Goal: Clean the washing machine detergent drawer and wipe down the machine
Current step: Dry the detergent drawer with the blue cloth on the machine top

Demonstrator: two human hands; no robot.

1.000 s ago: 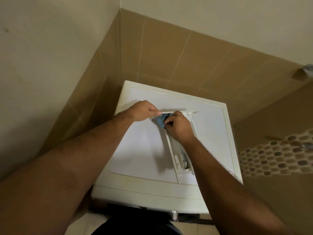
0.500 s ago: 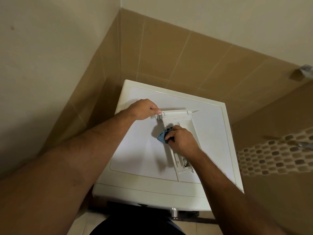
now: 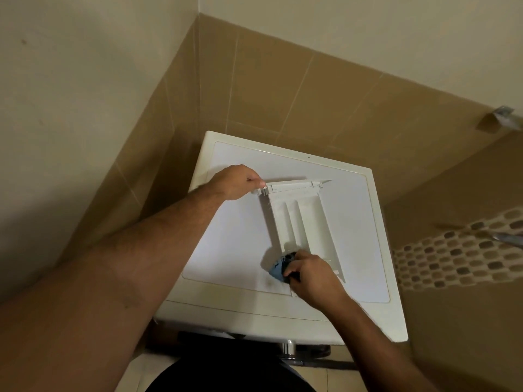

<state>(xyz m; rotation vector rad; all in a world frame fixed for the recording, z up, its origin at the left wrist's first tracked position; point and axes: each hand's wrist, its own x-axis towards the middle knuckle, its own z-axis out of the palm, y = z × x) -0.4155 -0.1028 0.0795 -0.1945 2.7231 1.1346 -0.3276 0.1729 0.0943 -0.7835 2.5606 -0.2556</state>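
A white detergent drawer lies flat on top of the white washing machine, its front panel at the far end. My left hand pinches the left end of that front panel. My right hand grips a bunched blue cloth at the drawer's near end. The cloth sticks out to the left of my fingers and touches the drawer's near left corner. My right hand hides the drawer's near compartments.
The machine stands in a corner between tan tiled walls. A mosaic tile band runs along the right wall, with a metal fixture near it. A chrome knob shows below the machine's front edge.
My right hand has dragged the blue cloth along the drawer from its far end, near the front panel, to its near end. My left hand has stayed on the front panel.
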